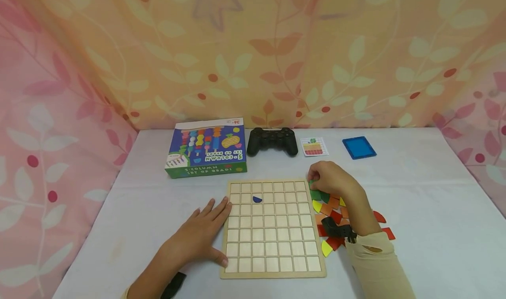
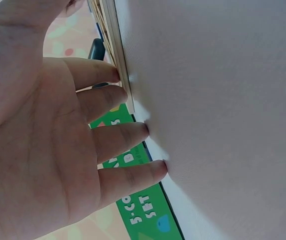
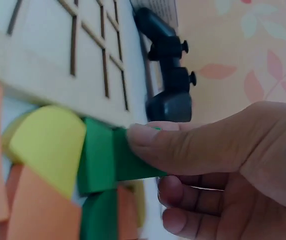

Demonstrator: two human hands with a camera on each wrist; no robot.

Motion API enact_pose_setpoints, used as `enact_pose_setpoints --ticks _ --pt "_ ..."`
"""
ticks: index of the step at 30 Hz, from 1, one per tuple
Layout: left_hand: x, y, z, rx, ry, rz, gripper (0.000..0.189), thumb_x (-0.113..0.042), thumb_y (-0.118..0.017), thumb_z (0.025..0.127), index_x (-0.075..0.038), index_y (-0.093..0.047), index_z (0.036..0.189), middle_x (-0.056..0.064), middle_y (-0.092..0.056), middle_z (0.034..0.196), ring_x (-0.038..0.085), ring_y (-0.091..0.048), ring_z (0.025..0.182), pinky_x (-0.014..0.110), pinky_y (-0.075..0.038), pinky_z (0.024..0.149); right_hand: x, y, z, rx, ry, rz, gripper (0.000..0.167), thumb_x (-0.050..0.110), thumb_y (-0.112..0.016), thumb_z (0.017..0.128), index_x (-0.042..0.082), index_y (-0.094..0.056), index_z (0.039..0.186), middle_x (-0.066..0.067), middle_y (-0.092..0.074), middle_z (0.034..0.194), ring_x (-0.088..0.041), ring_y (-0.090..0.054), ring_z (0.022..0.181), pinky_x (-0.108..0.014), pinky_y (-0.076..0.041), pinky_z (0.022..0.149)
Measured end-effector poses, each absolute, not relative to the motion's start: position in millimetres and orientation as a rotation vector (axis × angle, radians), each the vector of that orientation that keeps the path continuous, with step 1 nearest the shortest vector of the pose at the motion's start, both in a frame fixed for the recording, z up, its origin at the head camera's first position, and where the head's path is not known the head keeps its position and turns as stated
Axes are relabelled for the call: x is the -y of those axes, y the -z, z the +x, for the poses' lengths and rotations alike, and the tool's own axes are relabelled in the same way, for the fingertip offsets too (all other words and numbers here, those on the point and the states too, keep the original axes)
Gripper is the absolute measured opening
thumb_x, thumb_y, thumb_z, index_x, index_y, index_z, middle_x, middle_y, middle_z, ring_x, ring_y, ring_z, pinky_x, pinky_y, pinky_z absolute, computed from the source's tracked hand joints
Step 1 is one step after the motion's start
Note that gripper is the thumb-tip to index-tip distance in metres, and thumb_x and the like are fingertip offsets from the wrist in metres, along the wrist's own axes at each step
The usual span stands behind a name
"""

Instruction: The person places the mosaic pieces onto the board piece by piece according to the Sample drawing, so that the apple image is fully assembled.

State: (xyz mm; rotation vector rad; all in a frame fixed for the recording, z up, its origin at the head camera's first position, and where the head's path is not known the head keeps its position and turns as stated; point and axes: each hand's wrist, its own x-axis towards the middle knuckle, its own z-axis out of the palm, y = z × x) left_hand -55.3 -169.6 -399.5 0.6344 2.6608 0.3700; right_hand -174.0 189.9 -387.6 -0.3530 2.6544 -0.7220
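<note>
Green piece (image 3: 129,169) pinched by right hand (image 1: 333,178), just beside the far right corner of the board (image 1: 272,275).
Thumb and finger grip it, other fingers bent; grid lies leftward and toward the person. Thumb covers part of the piece, so can't call its long axis. Left hand (image 1: 197,236) holds nothing, fingers spread at the board's left edge, well apart from the piece; right is nearer.

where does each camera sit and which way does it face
Head: worn on the head, facing forward and down at the board; left hand and right hand show.
Left wrist: on that wrist, facing palm and fingers, box beyond.
Right wrist: on that wrist, facing the thumb and a pinched green piece.
Head and right wrist share the controller.
</note>
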Motion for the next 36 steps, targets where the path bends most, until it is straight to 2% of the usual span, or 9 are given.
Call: enact_pose_setpoints --ticks 4,11,15,25,36 --pt "170 401 -55 -2.665 -0.368 0.641 0.133 -0.064 -0.087 0.055 -0.007 -0.027 0.159 0.009 -0.019 0.165 0.041 -0.015 0.149 0.065 -0.024 0.112 -185 381 -172 -2.743 0.745 -0.357 0.008 0.003 -0.076 0.085 0.008 -0.073 0.091 -0.006 -0.061 0.082 -0.027 -0.055 0.085 -0.038 -0.050 0.072" --pt "171 399 -54 -2.661 -0.378 0.643 0.132 -0.063 -0.087 0.055 -0.006 -0.027 0.159 0.010 -0.019 0.165 0.041 -0.015 0.149 0.066 -0.023 0.112 -156 378 -167 -2.773 0.938 -0.534 0.014 -0.002 -0.065 0.093 0.004 -0.074 0.101 -0.004 -0.062 0.083 -0.026 -0.055 0.082 -0.041 -0.050 0.077" --pt "171 400 -55 -2.657 -0.377 0.642 0.132 -0.063 -0.087 0.056 -0.006 -0.027 0.159 0.010 -0.019 0.165 0.041 -0.015 0.149 0.066 -0.024 0.112 -138 384 -166 -2.753 0.959 -0.584 0.015 -0.003 -0.065 0.093 0.003 -0.073 0.104 -0.003 -0.063 0.084 -0.024 -0.055 0.081 -0.039 -0.051 0.078" --pt "172 402 -56 -2.667 -0.376 0.657 0.133 -0.066 -0.085 0.056 -0.007 -0.026 0.159 0.009 -0.018 0.166 0.041 -0.015 0.149 0.066 -0.023 0.112 -134 386 -163 -2.749 0.897 -0.595 0.014 -0.005 -0.066 0.091 0.006 -0.074 0.094 -0.002 -0.063 0.082 -0.023 -0.055 0.080 -0.039 -0.050 0.079" --pt "171 403 -56 -2.671 -0.380 0.653 0.132 -0.065 -0.086 0.055 -0.007 -0.027 0.159 0.009 -0.020 0.165 0.041 -0.016 0.149 0.066 -0.024 0.111 -119 399 -163 -2.792 0.903 -0.663 0.009 -0.001 -0.072 0.088 0.007 -0.074 0.087 0.001 -0.064 0.080 -0.017 -0.055 0.075 -0.035 -0.049 0.073"
